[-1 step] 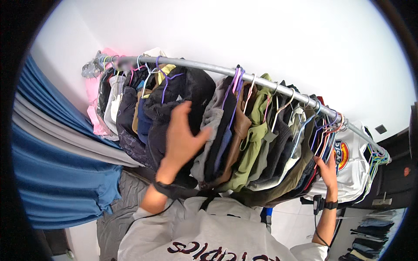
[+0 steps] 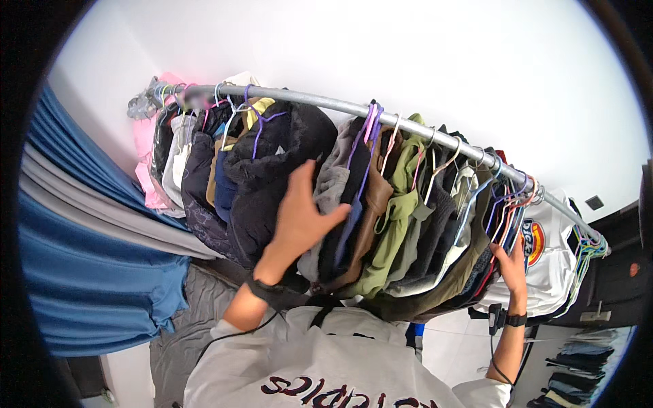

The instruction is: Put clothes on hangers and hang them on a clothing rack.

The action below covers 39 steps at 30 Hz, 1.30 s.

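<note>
You had one round badge (image 2: 533, 243), orange, blue and yellow, printed on the white shirt (image 2: 554, 272) hanging at the rail's right end; no packages or screens showed.

Smooth metal rail (image 2: 340, 105), cloth garments (image 2: 394, 224)

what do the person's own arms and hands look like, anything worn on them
Both hands are bare, no gloves. The left hand has a black band at the wrist with a thin black cable trailing down the forearm. The right hand has a black wrist strap with a small dark device and a thin cable too. The forearms are uncovered, ending in short pale grey sleeves.
</note>
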Available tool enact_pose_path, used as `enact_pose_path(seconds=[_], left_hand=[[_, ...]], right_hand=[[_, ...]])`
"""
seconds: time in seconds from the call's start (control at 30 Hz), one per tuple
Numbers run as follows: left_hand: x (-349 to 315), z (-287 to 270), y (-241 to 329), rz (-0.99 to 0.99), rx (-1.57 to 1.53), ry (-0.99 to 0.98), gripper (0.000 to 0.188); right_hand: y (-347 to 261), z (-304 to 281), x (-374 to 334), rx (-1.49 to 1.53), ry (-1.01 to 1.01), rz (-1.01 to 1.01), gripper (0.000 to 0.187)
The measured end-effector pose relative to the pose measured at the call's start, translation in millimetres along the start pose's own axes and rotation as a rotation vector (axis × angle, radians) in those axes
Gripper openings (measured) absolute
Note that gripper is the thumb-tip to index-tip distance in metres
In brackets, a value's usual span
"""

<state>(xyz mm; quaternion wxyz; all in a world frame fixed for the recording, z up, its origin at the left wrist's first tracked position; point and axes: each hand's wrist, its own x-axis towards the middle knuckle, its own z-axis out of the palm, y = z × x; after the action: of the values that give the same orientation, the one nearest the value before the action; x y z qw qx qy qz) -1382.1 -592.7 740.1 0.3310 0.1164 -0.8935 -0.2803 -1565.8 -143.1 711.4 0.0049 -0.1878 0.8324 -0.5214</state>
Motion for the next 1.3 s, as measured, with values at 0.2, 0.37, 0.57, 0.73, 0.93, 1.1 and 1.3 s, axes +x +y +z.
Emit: enact_pose_path(seconds=[0.2,0.37,0.57,0.73,0.93,1.1,1.3], left_hand=[[12.0,36.9,11.6,-0.105,-0.060,-0.102,0.093],[18.6,35.0,2.5,-0.089,-0.082,0.059,0.062],[27.5,-10.2,-45.1,-0.109,0.017,0.213,0.055],[32.8,-41.3,-57.8,-0.152,0.136,0.145,0.065],[5.3,-10.7,25.6,0.191,0.172,0.071,0.092],[-9.7,73.7,55.1,-0.086,-0.113,-0.211,0.118],[-28.7,83.8,76.2,-0.008,-0.081,-0.107,0.125]], right_hand=[[-3.2,13.7,0.3,0.051,0.049,-0.002,0.055],[1.5,13.7,1.5,0.064,0.029,0.007,0.062],[-6.9,8.5,3.3,0.053,-0.013,0.010,0.061],[-7.6,9.9,4.0,0.018,0.015,-0.029,0.063],[-7.7,5.6,1.4,-0.002,-0.023,0.070,0.058],[-3.0,5.4,1.2,0.039,-0.025,-0.032,0.058],[-18.2,10.3,-1.6,0.035,-0.021,0.033,0.050]])
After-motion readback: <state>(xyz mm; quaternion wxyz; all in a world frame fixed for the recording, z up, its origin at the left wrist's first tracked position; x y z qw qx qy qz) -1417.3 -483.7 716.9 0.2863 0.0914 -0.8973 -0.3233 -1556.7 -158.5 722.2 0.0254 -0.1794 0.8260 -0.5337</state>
